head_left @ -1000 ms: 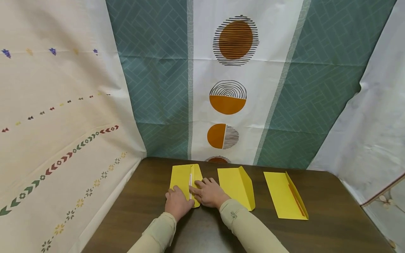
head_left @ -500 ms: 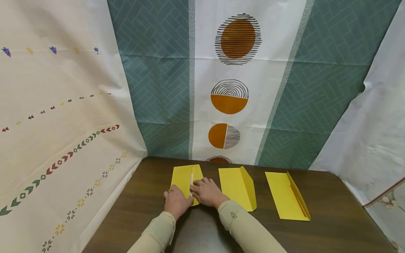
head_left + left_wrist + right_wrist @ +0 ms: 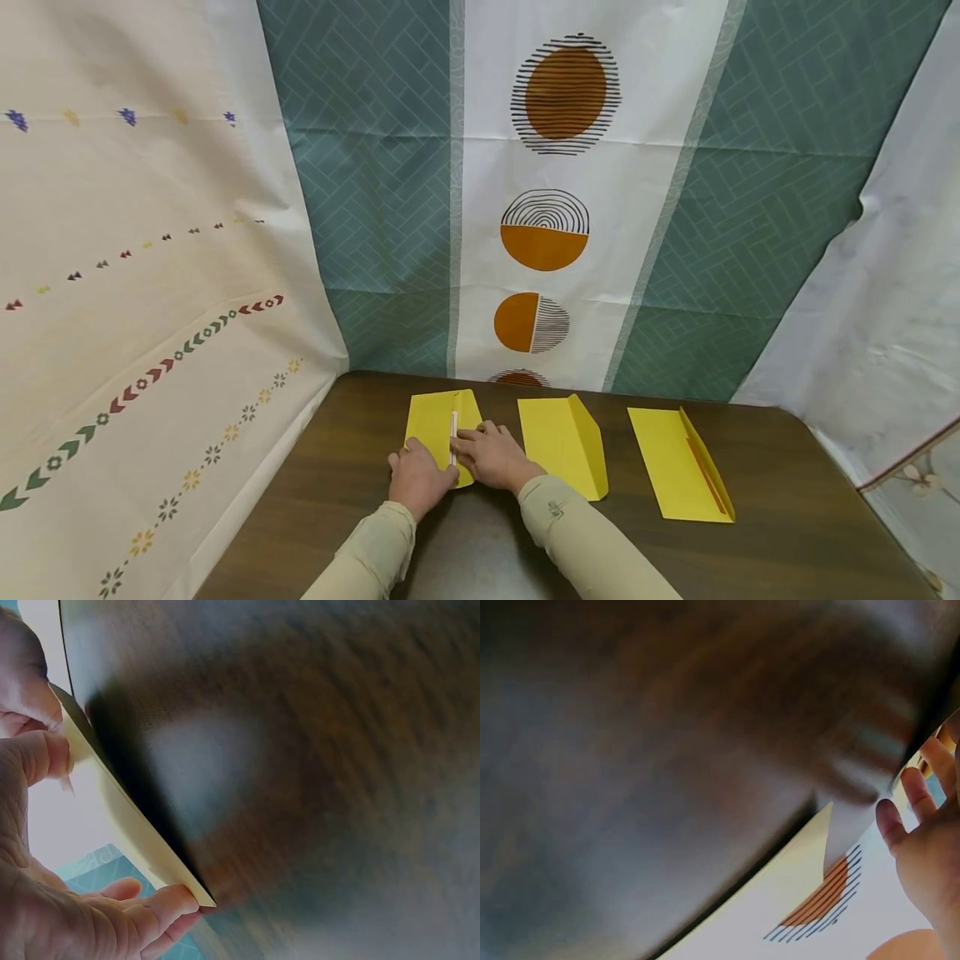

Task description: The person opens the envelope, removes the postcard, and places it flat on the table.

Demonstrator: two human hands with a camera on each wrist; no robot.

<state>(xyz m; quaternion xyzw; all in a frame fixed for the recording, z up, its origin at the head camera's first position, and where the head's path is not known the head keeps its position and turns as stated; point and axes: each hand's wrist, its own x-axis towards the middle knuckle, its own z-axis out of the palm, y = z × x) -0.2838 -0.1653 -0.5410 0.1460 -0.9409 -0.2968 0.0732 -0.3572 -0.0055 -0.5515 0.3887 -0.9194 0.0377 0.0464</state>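
- The left hand (image 3: 422, 479) grips the leftmost yellow envelope (image 3: 429, 414) around its near left corner, thumb at the near edge and fingers along the left side.
- The right hand (image 3: 493, 454) lies across the flap side of that envelope, fingers loosely spread, one tip at the slim white, red-edged strip (image 3: 453, 425); whether it pinches the strip cannot be told.
- That strip runs lengthwise along the envelope's opening, beside the flap.
- The leftmost envelope is near the far edge of the dark wood-grained surface (image 3: 780, 492).
- Just beside the right hand, the middle yellow envelope (image 3: 546, 433) has its flap lifted on the right.
- Farther right, well apart from both hands, the rightmost yellow envelope (image 3: 660, 462) has a raised flap, with an orange slip (image 3: 707, 477) along its opening.
- Behind the surface hangs a green-and-white cloth (image 3: 360, 208) printed with brown circles.
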